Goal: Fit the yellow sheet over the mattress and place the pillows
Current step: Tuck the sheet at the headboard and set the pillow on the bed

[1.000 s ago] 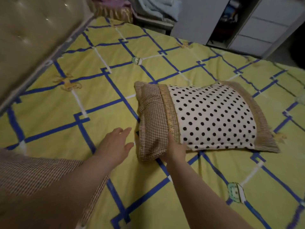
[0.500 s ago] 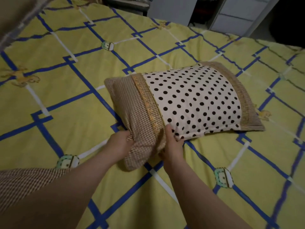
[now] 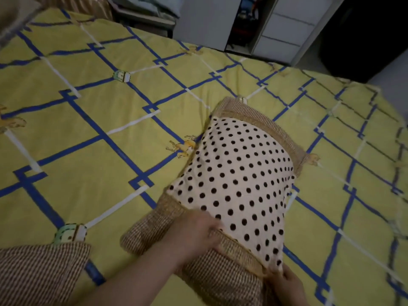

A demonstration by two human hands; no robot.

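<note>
A yellow sheet point(image 3: 92, 120) with blue and white crossing lines and small cartoon motifs covers the mattress across most of the view; no writing or label on it can be read. On it, toward the near right, lies a pillow point(image 3: 238, 180) with a cream middle panel of dark polka dots and brown checked bands at both ends, set at a slant so its far end points up and to the right. The left hand point(image 3: 196, 233) rests on the near checked band at the seam with the dotted panel, fingers curled over the fabric and pressing into it, though motion blur hides whether it pinches the cloth. The right hand point(image 3: 287, 283) is at the pillow's near right corner, fingertips bent onto the edge of the dotted panel and gripping it. A second piece of brown checked fabric point(image 3: 39, 272) sits at the lower left edge. Beyond the bed stand pale cabinet doors point(image 3: 284, 29).
</note>
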